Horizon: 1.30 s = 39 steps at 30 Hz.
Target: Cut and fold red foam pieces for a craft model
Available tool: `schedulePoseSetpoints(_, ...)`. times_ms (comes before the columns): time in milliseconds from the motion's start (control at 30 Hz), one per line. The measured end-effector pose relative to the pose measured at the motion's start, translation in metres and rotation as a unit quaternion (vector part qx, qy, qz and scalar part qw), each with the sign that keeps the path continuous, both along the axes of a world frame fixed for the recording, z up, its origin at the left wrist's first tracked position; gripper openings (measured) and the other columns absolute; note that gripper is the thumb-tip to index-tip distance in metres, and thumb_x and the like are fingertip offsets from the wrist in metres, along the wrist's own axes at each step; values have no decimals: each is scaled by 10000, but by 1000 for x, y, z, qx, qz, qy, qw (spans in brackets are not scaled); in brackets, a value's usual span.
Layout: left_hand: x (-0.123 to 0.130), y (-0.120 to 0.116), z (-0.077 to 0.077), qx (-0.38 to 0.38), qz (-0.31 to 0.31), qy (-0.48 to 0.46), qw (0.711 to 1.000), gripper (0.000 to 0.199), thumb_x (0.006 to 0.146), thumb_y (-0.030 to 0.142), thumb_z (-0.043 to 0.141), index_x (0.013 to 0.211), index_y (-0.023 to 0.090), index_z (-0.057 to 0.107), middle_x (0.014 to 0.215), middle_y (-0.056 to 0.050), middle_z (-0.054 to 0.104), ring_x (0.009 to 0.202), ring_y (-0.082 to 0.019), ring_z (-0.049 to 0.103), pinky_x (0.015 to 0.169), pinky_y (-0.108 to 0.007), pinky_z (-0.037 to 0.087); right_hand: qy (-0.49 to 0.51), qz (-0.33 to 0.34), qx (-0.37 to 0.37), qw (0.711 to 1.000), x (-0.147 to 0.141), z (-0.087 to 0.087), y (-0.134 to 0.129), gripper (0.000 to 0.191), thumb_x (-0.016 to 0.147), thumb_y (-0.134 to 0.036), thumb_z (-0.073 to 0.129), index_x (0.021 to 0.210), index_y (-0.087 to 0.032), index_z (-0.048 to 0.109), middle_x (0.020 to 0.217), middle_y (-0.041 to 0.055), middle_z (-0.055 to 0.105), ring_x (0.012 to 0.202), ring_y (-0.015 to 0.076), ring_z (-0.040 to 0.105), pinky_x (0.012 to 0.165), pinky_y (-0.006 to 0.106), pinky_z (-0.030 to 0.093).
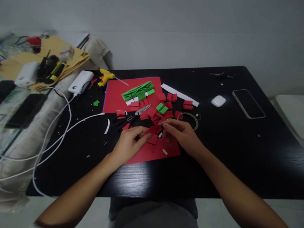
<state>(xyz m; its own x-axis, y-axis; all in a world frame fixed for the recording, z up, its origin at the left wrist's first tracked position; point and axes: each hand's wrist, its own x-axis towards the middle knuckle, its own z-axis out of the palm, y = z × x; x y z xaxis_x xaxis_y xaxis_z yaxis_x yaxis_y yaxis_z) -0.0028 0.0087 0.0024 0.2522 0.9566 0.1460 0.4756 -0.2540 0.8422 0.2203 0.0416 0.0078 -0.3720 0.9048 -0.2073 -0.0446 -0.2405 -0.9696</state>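
My left hand [131, 142] pinches a small folded red paper piece [154, 129] between thumb and fingers. At the far edge of that piece, the thumb and forefinger of my right hand [184, 134] close on it; its lower fingers are blurred. Loose red paper pieces [150, 111] lie heaped just beyond both hands, with a folded green piece [161, 108] among them. Black-handled scissors [134, 117] rest half open left of the heap. Under my hands is a red sheet [154, 155], and a roll of tape [196, 122] lies beside my right hand.
A yellow glue gun [106, 77] and folded green strips [138, 90] are at the back, near a white paper strip [179, 94]. On the right lie a white earbud case [218, 101], a phone [248, 104] and keys [221, 75]. White cables [69, 122] loop across the left side from a power bank [80, 82].
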Motion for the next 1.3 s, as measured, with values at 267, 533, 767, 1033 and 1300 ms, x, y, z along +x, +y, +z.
schedulePoseSetpoints(267,-6,4,-2,123,-28,96,987,191,994,200,605,1139,165,724,925,-63,775,816,-167,726,760,-281,571,1,-12,55,998,-1,-3,0,223,814,-348,794,986,-207,782,825,17,755,688,140,670,655,266,535)
schedulePoseSetpoints(533,-11,4,-10,261,-46,164,950,303,1005,152,550,1279,161,679,1029,-102,757,900,-192,716,800,-332,601,52,-31,-98,993,-5,1,-4,381,721,-454,874,856,-179,647,731,32,758,499,136,653,419,227,521)
schedulePoseSetpoints(767,-10,-1,-11,283,-35,206,936,347,998,159,556,1325,185,670,1022,-97,765,895,-203,709,795,-341,581,92,-12,-202,975,-9,-4,-6,461,643,-343,940,830,-194,546,657,7,739,527,155,705,463,219,553)
schedulePoseSetpoints(1033,-9,2,-2,126,41,79,988,274,1001,234,561,1229,187,705,1089,-97,758,977,-204,711,893,-345,562,-6,-61,-38,997,-10,-12,-9,458,670,-322,904,881,-231,507,759,-22,723,695,206,769,655,322,622)
schedulePoseSetpoints(1300,-4,9,1,-123,36,-95,987,229,895,391,711,884,163,729,727,-3,684,655,-131,611,622,-236,461,-85,-30,122,988,-12,-20,-16,338,803,-321,805,931,-238,503,836,-9,707,845,206,757,773,344,598)
